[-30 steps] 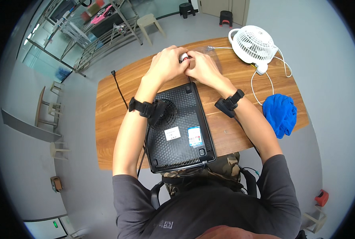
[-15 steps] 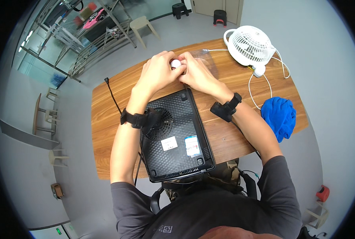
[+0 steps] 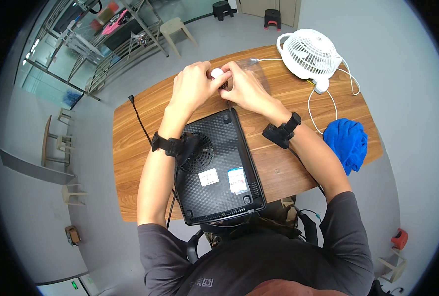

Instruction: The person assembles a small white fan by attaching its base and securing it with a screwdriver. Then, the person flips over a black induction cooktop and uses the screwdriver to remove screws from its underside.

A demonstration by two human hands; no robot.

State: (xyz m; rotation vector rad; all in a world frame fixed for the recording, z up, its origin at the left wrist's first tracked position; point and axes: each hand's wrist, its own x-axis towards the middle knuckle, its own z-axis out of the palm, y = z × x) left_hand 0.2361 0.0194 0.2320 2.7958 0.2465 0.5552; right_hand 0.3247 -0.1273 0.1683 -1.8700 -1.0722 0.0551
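Near the far edge of the table, my left hand [image 3: 193, 88] and my right hand [image 3: 250, 92] meet around a small object with a round white top [image 3: 217, 73] and a dark lower part. Both hands have their fingers closed on it, and they hide most of it, so its kind cannot be made out. Just below my hands lies a flat black appliance [image 3: 219, 153], its textured underside up, with a round fan grille, corner feet and two stickers. A dark thin piece runs from between my hands towards its far edge.
On the wooden table [image 3: 288, 170], a white fan [image 3: 309, 52] with a looped cord stands at the far right, above a crumpled blue cloth [image 3: 346, 144]. Clear plastic [image 3: 260, 73] lies behind my right hand. A black cable with a plug [image 3: 131, 98] crosses the left side.
My hands have shifted slightly away from me with the white-topped object, and their fingers have changed grip a little. The black appliance has stayed in place.
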